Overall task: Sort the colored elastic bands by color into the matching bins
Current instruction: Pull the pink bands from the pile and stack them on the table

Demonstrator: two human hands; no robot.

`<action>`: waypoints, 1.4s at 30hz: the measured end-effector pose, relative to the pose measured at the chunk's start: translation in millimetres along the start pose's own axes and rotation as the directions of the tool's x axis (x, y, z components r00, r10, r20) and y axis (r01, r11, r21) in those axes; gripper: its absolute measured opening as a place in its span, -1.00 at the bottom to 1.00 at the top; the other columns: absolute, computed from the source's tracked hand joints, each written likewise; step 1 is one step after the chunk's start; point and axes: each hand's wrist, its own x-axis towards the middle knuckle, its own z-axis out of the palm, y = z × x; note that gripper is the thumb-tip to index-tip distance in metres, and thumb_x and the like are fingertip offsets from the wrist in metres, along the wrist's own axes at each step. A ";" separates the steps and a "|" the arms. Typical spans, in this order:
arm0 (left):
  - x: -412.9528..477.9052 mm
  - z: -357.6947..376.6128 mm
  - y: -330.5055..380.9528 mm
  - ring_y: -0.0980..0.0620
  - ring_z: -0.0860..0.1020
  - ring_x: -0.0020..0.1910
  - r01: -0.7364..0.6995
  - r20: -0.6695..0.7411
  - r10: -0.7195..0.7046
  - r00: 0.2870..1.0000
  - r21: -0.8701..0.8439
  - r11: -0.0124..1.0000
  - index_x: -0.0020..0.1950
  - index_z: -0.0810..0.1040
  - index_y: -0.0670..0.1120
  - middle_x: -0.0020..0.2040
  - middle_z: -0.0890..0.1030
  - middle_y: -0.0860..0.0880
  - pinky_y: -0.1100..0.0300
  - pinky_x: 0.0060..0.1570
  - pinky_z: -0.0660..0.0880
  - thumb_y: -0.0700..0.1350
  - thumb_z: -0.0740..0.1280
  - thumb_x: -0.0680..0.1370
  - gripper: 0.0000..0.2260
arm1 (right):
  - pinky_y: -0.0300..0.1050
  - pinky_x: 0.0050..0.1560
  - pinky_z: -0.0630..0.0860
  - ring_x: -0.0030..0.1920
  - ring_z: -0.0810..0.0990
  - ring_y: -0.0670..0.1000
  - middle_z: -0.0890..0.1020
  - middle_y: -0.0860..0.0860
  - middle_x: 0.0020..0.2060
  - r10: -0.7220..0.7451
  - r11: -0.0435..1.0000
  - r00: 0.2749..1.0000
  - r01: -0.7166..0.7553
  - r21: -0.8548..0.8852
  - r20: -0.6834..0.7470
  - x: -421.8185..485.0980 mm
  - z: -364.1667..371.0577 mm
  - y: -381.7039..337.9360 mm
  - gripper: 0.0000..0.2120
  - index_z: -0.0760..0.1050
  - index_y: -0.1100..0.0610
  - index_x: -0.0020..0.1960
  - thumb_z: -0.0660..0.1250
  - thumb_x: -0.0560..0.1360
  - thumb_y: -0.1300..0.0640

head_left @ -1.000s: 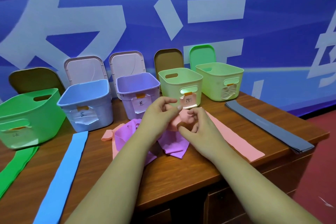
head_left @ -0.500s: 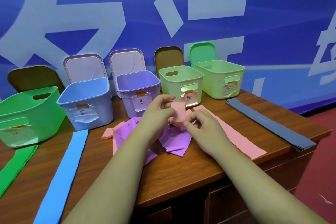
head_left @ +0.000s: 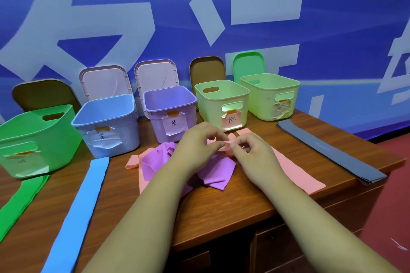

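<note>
My left hand (head_left: pixel 199 146) and my right hand (head_left: pixel 253 153) meet over the middle of the table, and both pinch a folded end of the pink band (head_left: pixel 295 168), whose flat length runs to the right. Under my hands lies a crumpled purple band (head_left: pixel 218 173). A blue band (head_left: pixel 84 201) and a green band (head_left: pixel 20 199) lie flat at the left, a dark grey band (head_left: pixel 328 150) at the right. Along the back stand a green bin (head_left: pixel 33 139), a blue bin (head_left: pixel 106 124), a purple bin (head_left: pixel 170 111) and two pale green bins, one (head_left: pixel 221 104) with a pink label and one (head_left: pixel 270 95) at the right.
Bin lids (head_left: pixel 106 82) lean upright against the blue wall behind the bins. The wooden table (head_left: pixel 221 210) ends close at the front and right, with red floor (head_left: pixel 395 195) beyond. Another pink band end (head_left: pixel 133 162) pokes out left of the purple one.
Both hands have kept working the pink band's end: it stood up as a flap half a second ago and is now folded lower between my fingertips. The bins and other bands are unmoved.
</note>
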 end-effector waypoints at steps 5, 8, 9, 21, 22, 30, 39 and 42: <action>3.7 -2.2 1.2 0.20 0.54 -0.01 -0.062 -0.090 0.064 0.994 0.024 0.998 0.04 0.75 0.08 -0.06 0.59 0.19 0.28 0.00 0.44 -0.14 0.49 0.57 -0.87 | -0.25 -0.12 0.38 -0.13 0.52 -0.15 0.54 -0.14 -0.02 0.003 1.000 0.999 -0.002 0.019 -0.038 0.9 1.5 -0.9 -0.89 0.55 -0.06 0.02 0.47 0.56 0.01; 8.3 -10.9 8.1 0.13 0.57 0.04 -0.098 -0.162 0.097 0.982 0.005 0.995 0.05 0.72 0.08 -0.03 0.62 0.16 0.17 0.08 0.51 -0.16 0.47 0.59 -0.86 | -0.25 -0.08 0.37 -0.07 0.50 -0.16 0.51 -0.14 0.04 0.041 0.999 0.999 -0.040 0.019 -0.033 1.1 2.4 0.0 -0.71 0.48 -0.03 0.12 0.52 0.51 -0.04; 11.5 -15.7 12.3 0.13 0.58 0.06 -0.103 -0.184 0.100 0.978 -0.006 0.995 0.06 0.72 0.08 -0.01 0.63 0.15 0.16 0.10 0.52 -0.16 0.46 0.59 -0.86 | -0.24 -0.06 0.37 -0.06 0.50 -0.16 0.51 -0.13 0.06 0.054 0.998 0.998 -0.054 0.017 -0.022 1.0 2.6 0.4 -0.68 0.46 -0.04 0.15 0.52 0.51 -0.04; 65.1 -85.4 80.9 0.21 0.62 0.01 -0.184 -0.300 0.163 0.940 -0.042 0.982 0.10 0.72 0.00 0.03 0.68 0.15 0.38 0.01 0.53 -0.19 0.40 0.62 -0.86 | -0.06 0.24 0.47 0.31 0.44 -0.07 0.40 -0.16 0.31 0.069 0.997 0.995 -0.071 -0.016 -0.075 0.5 -3.5 -3.3 -0.35 0.36 -0.15 0.45 0.55 0.45 -0.20; 67.3 -89.5 86.7 0.21 0.62 0.00 -0.194 -0.312 0.172 0.934 -0.040 0.980 0.09 0.72 0.00 0.02 0.69 0.15 0.38 0.00 0.53 -0.19 0.40 0.62 -0.85 | -0.06 0.27 0.46 0.34 0.42 -0.09 0.38 -0.17 0.34 0.073 0.997 0.995 -0.073 0.000 -0.065 -0.1 -4.2 -4.4 -0.31 0.34 -0.16 0.48 0.55 0.45 -0.21; 79.8 -108.3 113.2 0.18 0.63 -0.01 -0.209 -0.370 0.175 0.912 -0.053 0.976 0.05 0.72 0.06 -0.02 0.70 0.17 0.26 0.00 0.59 -0.16 0.38 0.60 -0.84 | -0.29 0.08 0.53 0.20 0.56 -0.26 0.56 -0.28 0.24 0.036 0.994 0.997 -0.043 0.096 0.072 -6.2 -5.0 -13.6 -0.47 0.38 -0.21 0.41 0.52 0.52 -0.06; 95.4 -118.7 134.1 0.27 0.62 -0.05 -0.140 -0.421 0.110 0.901 -0.040 0.989 -0.02 0.73 0.10 -0.09 0.70 0.21 0.26 -0.04 0.59 -0.11 0.39 0.55 -0.86 | -0.07 -0.13 0.59 -0.09 0.63 -0.02 0.68 -0.02 -0.12 0.043 0.992 0.999 -0.043 0.117 0.004 -15.1 -10.7 -22.6 -0.93 0.61 -0.01 0.02 0.36 0.63 0.07; 101.2 -119.1 135.2 0.28 0.62 -0.05 -0.086 -0.419 0.055 0.906 -0.055 0.995 -0.03 0.74 0.08 -0.10 0.69 0.21 0.31 -0.08 0.55 -0.09 0.41 0.55 -0.88 | -0.07 -0.12 0.59 -0.09 0.64 -0.05 0.69 -0.06 -0.13 0.044 0.991 0.999 -0.041 0.130 -0.022 -16.7 -12.5 -25.1 -0.90 0.62 -0.02 0.01 0.34 0.65 0.05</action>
